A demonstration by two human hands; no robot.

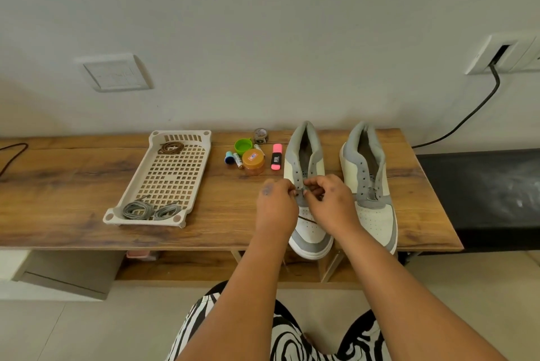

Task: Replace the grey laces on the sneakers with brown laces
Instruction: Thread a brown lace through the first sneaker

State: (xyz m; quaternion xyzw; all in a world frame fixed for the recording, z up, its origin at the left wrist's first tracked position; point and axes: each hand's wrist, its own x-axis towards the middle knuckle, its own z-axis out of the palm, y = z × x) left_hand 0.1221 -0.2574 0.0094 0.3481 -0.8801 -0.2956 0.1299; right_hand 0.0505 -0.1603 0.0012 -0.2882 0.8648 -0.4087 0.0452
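Observation:
Two white and grey sneakers stand on the wooden bench, toes towards me. Over the lower eyelets of the left sneaker (306, 168) my left hand (276, 204) and my right hand (331, 200) each pinch an end of a brown lace (306, 219), which runs across the toe. The right sneaker (369, 182) has no lace. A beige perforated tray (190, 185) holds two bundles of grey laces (150, 210) at its near end. A coiled brown lace (171, 146) lies at its far end.
Between tray and sneakers sit a green cap (243, 146), an orange-lidded jar (253, 160), batteries (238, 159), a blue item (229, 157), a pink highlighter (276, 156) and a tape roll (261, 135). A black bench (479, 185) adjoins on the right. A cable (470, 115) hangs from the wall socket.

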